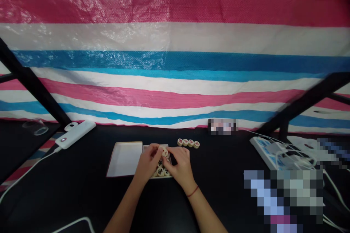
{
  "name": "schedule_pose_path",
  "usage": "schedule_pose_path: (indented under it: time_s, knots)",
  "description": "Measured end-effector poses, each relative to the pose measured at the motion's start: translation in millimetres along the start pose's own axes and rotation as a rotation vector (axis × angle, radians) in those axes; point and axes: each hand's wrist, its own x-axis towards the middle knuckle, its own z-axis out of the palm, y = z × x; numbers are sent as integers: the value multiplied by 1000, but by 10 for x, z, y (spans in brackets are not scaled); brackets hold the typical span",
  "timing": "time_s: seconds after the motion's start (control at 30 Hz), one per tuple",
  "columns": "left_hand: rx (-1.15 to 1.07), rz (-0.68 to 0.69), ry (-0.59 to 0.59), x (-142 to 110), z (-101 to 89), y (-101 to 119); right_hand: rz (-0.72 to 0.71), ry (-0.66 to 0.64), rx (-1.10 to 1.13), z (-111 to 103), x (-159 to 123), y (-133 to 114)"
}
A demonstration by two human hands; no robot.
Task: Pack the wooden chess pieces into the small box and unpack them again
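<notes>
Both hands meet over a small white box (161, 177) of round xiangqi pieces (160, 172) marked with dark characters. Between the fingertips of my left hand (151, 156) and my right hand (179, 160) is a xiangqi piece (164, 152) with a red mark. The fingers of each hand are closed on it, and they hide part of the box. Left of the box lies its open lid (124, 158), pale inside. Several red-marked xiangqi pieces (188, 143) stand in a short row on the black table, beyond my right hand.
A white power bank (78, 134) with a cable lies at the back left, near a clear glass (38, 127). On the right are a power strip (265, 153), tangled white cables and blurred items. Black frame bars (38, 83) and a striped sheet (175, 91) close off the back.
</notes>
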Motion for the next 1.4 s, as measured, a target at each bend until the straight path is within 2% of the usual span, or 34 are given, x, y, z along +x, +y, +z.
schedule_pose_path:
  time_s: [0.1,0.17,0.27,0.37,0.5,0.6,0.67,0.77,0.87,0.93,1.0,1.13,1.27,1.4]
  knots:
    - [-24,-78,194,36,-54,-57,136,52,-76,-61,18,150]
    - [-38,-93,265,56,-102,-76,277,-11,-135,-115,21,278]
    - [-53,-103,301,75,-153,-91,446,-216,-208,-176,14,435]
    - [-104,-164,289,90,-158,-119,524,-290,-265,-185,-5,516]
    - [-167,-169,276,109,-141,-172,531,-287,-280,-170,-27,577]
    - [-56,-135,254,102,-139,-163,520,-233,-252,-178,-18,562]
    - [98,-86,185,76,-128,-123,490,-130,-176,-173,-4,479]
    - [290,79,30,16,-75,-61,378,-8,46,-119,-1,251]
    - [326,244,-123,-42,1,-60,239,-97,220,-27,-35,26]
    - [344,294,-182,-65,38,-88,211,-130,266,22,-61,-58]
    - [378,324,-202,-74,54,-115,227,-108,274,44,-71,-77]
    - [468,386,-182,-54,18,-112,222,-35,211,5,-42,65]
    - [567,351,-102,-3,-94,-88,317,125,21,-85,-28,397]
    - [575,324,-56,40,-197,-104,401,113,-113,-115,-71,642]
